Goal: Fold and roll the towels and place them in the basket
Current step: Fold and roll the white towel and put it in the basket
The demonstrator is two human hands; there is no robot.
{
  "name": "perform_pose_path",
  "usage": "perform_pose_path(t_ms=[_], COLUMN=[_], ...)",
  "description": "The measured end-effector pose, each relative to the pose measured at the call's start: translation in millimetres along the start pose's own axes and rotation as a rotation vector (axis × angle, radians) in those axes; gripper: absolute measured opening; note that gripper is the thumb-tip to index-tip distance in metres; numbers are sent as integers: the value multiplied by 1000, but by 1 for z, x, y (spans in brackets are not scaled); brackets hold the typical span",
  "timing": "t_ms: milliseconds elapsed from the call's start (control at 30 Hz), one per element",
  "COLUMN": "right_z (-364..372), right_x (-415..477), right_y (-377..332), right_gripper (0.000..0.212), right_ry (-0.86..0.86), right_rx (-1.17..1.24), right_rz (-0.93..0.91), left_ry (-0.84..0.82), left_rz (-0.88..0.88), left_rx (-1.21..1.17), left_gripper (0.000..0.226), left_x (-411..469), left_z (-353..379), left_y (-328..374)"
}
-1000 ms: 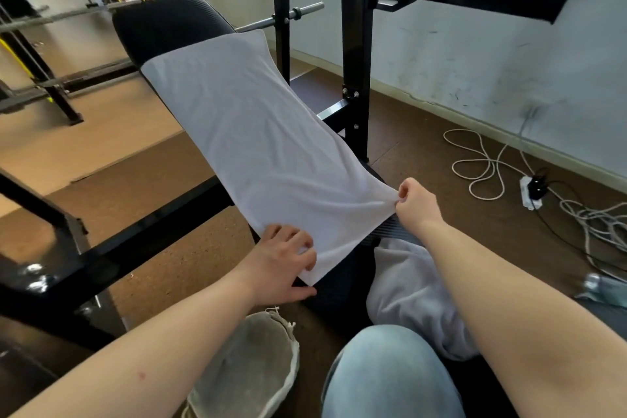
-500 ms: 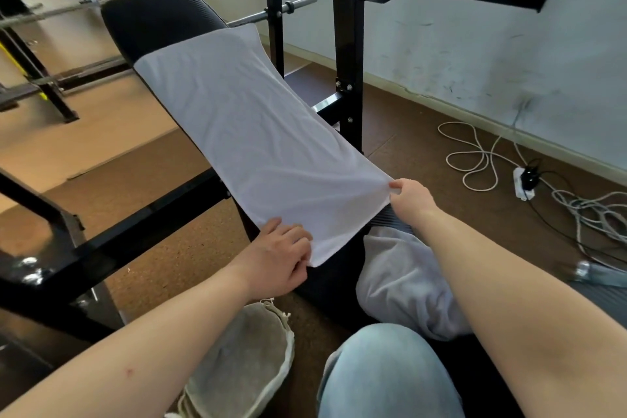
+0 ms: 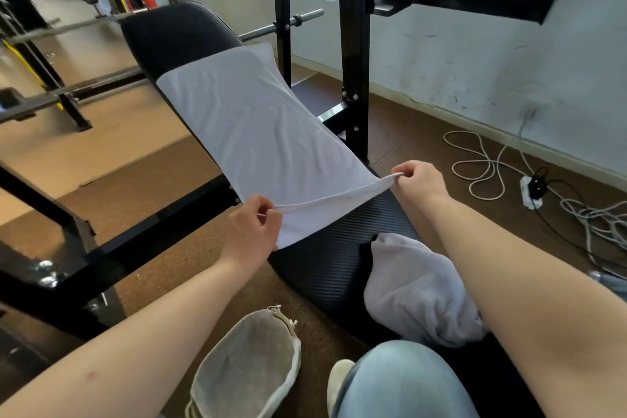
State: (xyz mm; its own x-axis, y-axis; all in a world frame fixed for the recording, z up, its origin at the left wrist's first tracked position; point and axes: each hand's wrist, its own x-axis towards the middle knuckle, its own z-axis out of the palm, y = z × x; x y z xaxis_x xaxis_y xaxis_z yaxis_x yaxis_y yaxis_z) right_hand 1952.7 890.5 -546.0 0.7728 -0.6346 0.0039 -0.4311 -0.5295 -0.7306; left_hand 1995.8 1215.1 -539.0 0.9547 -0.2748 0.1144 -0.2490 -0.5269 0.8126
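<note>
A black padded worktop (image 3: 183,34) stands beside black rack posts (image 3: 353,44). White cable (image 3: 478,166) lies coiled on the brown floor (image 3: 407,146) near a power strip (image 3: 528,192).

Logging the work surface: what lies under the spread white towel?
The black ribbed padded bench supports the spread white towel; its far end and near seat show. The stretch beneath the cloth is covered, unseen.

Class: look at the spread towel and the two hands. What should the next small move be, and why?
Probably turn the near edge over onto the towel to start a roll: the left hand and right hand each pinch a near corner, and the rest lies flat on the bench.
</note>
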Motion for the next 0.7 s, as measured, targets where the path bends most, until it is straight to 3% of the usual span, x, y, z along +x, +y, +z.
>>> perform_pose_path(t_ms=[200,333,467,700], right_z=[4,12,22,33], right_x=[25,40,54,86], right_y=[-46,-79,-110,-153], right_gripper=[20,18,18,24], right_ry=[42,46,31,35], right_rx=[198,338,483,353], right_rz=[-73,-66,-22,-192], left_ry=[118,136,116,223], left_rz=[-174,-198,-171,-126], left_rx=[-301,-453,-446,-379], left_gripper=[12,16,16,23], left_x=[30,54,74,114], left_z=[-22,-38,-54,-79], left_y=[5,5,0,-2])
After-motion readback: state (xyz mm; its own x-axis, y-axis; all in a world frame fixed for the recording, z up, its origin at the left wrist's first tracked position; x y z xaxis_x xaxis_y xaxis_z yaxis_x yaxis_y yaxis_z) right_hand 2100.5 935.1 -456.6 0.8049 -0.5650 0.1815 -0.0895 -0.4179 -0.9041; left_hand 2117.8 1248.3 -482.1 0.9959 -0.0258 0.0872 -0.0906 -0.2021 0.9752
